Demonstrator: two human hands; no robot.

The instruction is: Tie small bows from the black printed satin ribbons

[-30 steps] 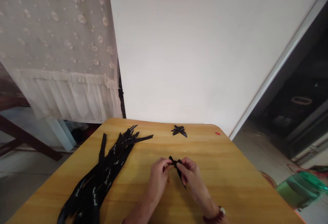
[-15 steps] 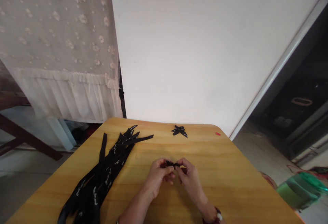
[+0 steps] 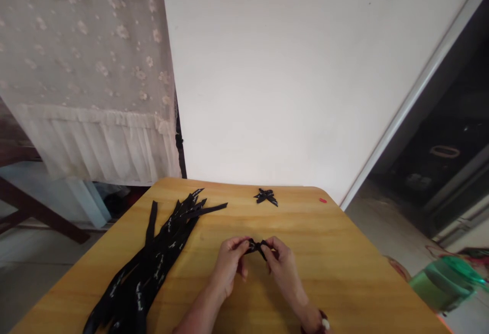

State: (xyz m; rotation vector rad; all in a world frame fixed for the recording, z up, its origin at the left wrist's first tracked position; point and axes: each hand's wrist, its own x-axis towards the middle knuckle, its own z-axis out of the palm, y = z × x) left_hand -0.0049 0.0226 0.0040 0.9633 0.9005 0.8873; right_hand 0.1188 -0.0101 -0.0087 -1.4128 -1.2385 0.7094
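Between my two hands, just above the wooden table, is a black ribbon bow (image 3: 257,247) with pale lettering. My left hand (image 3: 231,258) pinches its left loop between thumb and fingers. On the other side, my right hand (image 3: 280,256) pinches the right loop, and a short tail hangs beside those fingertips. Farther back on the table lies a finished-looking black bow (image 3: 266,196) with its tails spread. A heap of long black ribbon strips (image 3: 160,257) with white script sits left of my left forearm.
The wooden table (image 3: 324,273) stands against a white wall panel (image 3: 267,79). A small red piece (image 3: 323,200) lies near its far right corner. A lace curtain (image 3: 95,69) hangs at left; a green bin-like container (image 3: 439,283) stands on the floor at right.
My hands have drawn slightly apart, and the knot and loops of the bow now show between them. Earlier the ribbon was bunched and mostly covered by my fingers.
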